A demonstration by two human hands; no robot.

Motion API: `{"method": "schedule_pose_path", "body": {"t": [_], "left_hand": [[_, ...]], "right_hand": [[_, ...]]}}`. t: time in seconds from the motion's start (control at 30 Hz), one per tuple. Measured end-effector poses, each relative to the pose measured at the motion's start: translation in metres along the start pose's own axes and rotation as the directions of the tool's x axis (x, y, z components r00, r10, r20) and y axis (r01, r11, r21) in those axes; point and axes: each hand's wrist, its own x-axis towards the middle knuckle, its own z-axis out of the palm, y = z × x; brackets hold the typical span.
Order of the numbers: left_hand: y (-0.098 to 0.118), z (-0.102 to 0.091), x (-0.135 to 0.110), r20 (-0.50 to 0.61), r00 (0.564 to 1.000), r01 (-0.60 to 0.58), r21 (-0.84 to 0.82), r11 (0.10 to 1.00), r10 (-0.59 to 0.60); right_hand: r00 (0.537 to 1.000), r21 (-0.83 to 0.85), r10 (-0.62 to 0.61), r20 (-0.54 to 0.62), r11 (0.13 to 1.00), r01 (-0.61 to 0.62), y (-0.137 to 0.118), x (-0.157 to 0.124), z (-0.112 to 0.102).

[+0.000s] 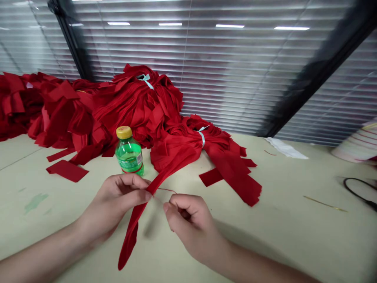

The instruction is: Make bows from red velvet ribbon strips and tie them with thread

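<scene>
My left hand (125, 200) pinches a long red fabric strip (132, 232) between thumb and fingers. One end of the strip hangs toward me, and the other runs up to a tied bundle of red strips (182, 147) behind. My right hand (190, 220) is closed just to the right, thumb against the bent fingers. A thin red thread (167, 190) spans from the strip to the right hand. Whatever else sits inside those fingers is hidden. Right behind my left hand stands a green plastic bottle (129, 153) with a yellow cap.
More red fabric bundles (132, 102) are heaped along the window blinds (212, 70) at the back and left. On the right of the table (279, 236) lie a white tissue (285, 148), a thin yellowish strip (325, 203) and a black cable (347, 184). A cone of thread (357, 143) stands at the edge.
</scene>
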Motion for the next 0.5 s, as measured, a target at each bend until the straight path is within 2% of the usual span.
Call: {"method": "schedule_pose_path", "body": {"t": [0.1, 0.2, 0.27, 0.37, 0.5], "left_hand": [[-0.003, -0.001, -0.002, 0.075, 0.992, 0.111, -0.106, 0.988, -0.103], [-0.006, -0.004, -0.003, 0.194, 0.973, 0.148, -0.126, 0.981, -0.122], [-0.005, -0.005, -0.003, 0.287, 0.954, 0.114, -0.097, 0.989, -0.082], [-0.002, -0.004, -0.005, 0.409, 0.913, -0.001, -0.028, 1.0, 0.012], [0.001, -0.001, -0.006, 0.447, 0.893, -0.089, 0.053, 0.995, 0.056]], "right_hand": [[1.0, 0.026, 0.019, 0.007, 0.999, -0.02, 0.0, 0.0, 0.0], [0.998, 0.057, 0.055, -0.007, 0.997, -0.055, 0.002, 0.002, -0.003], [0.995, 0.1, 0.103, 0.007, 0.99, -0.103, 0.004, 0.005, -0.007], [0.985, 0.167, 0.162, 0.059, 0.971, -0.169, 0.008, 0.009, -0.013], [0.982, 0.206, 0.176, 0.074, 0.96, -0.188, 0.01, 0.012, -0.019]]}}
